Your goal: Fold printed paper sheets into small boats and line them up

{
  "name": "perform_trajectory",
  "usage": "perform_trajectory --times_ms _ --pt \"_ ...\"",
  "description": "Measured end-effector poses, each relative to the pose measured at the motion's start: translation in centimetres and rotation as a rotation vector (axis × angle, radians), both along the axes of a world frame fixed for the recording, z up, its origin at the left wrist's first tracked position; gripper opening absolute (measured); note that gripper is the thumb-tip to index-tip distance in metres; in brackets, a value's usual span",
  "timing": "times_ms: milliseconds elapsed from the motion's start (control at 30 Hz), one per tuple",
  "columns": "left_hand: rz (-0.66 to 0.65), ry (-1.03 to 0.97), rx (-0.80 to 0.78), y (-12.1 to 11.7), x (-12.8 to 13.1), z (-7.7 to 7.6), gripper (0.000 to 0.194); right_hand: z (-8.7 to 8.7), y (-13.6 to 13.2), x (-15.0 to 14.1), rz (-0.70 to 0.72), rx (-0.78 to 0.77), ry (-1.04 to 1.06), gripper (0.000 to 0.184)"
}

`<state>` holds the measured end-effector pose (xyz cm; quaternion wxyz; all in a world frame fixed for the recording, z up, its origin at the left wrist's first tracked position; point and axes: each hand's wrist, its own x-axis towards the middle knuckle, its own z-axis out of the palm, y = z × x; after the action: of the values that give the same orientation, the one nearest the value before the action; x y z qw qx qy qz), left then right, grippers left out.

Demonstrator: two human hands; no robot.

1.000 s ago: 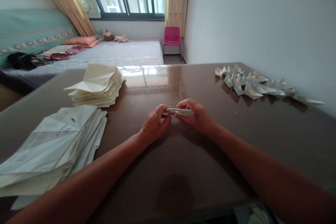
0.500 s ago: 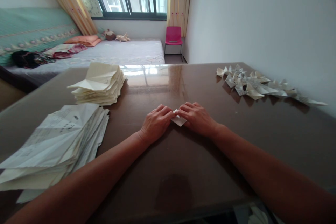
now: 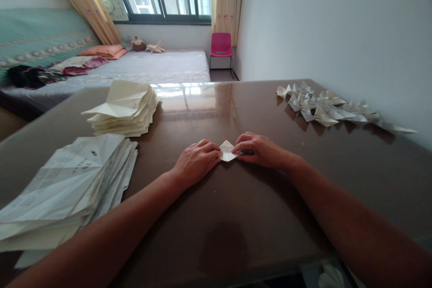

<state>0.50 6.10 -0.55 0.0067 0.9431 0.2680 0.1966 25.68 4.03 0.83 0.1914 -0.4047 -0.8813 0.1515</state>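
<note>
A small diamond-shaped piece of folded paper [image 3: 227, 150], white with faint print, lies on the brown glossy table [image 3: 216, 216] in front of me. My left hand [image 3: 200, 158] is closed on its left corner, fingers together and thumb tucked beneath, partly hidden. From the other side my right hand [image 3: 259, 149] pinches the right corner, with the index fingertip resting on the paper's upper face. A gap shows between the right index finger and thumb behind the fingertips.
At the left stand a stack of cream paper sheets [image 3: 124, 117] and, nearer me, a stack of printed white sheets [image 3: 67, 180]. Several folded paper pieces [image 3: 326, 114] sit in a cluster along the right wall. Beyond the table are a bed [image 3: 162, 65] and a pink chair [image 3: 221, 46].
The folded paper was held up edge-on between both hands, then went down flat on the table. My right hand has since shifted right, uncovering more of the diamond.
</note>
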Motion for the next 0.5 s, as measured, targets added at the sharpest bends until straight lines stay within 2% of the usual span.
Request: perform_trajectory --times_ms 100,233,500 --pt "-0.031 -0.017 0.036 0.03 -0.17 0.07 0.024 0.54 -0.35 -0.24 -0.020 0.059 -0.033 0.017" --pt "-0.050 -0.022 0.068 0.07 -0.20 0.14 0.025 0.95 -0.55 -0.35 0.030 0.112 -0.109 0.014" --pt "-0.078 0.020 0.013 0.29 -0.47 0.16 0.026 0.81 -0.39 0.09 0.075 -0.013 -0.062 0.017"
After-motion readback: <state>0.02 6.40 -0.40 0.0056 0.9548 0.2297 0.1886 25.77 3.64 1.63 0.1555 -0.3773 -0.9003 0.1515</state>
